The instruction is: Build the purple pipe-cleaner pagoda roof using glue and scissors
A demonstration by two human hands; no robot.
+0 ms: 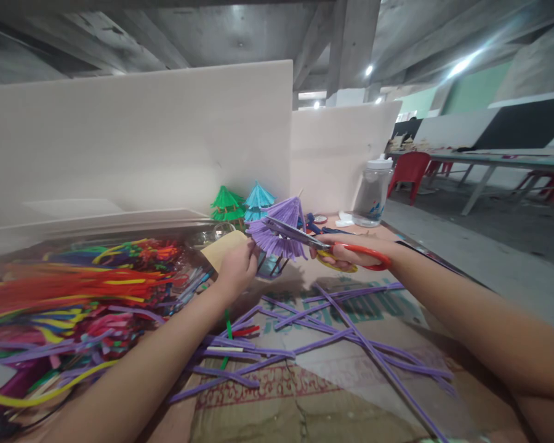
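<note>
A small purple model pavilion (pixel 284 215), its two-tiered roof made of fuzzy pipe cleaners, is held up over the table on thin dark legs. My left hand (pixel 236 264) is closed on its left side, the fingertips partly hidden. Scissors (pixel 373 257) with red and yellow handles are gripped in my right hand (pixel 344 247). Their blades lie across the purple roof from the right; whether they touch it I cannot tell. Just behind my left hand is a pale yellow card (pixel 219 249). Loose purple pipe cleaners (pixel 351 326) lie on the cardboard (pixel 323 394) below.
A green model pavilion (pixel 228 202) and a blue one (pixel 258 198) stand behind. Piles of coloured pipe cleaners (pixel 74 289) spread on the left. A clear bottle (pixel 370 194) stands back right, before white partition boards (pixel 166 141). Beyond is a red chair (pixel 409 172).
</note>
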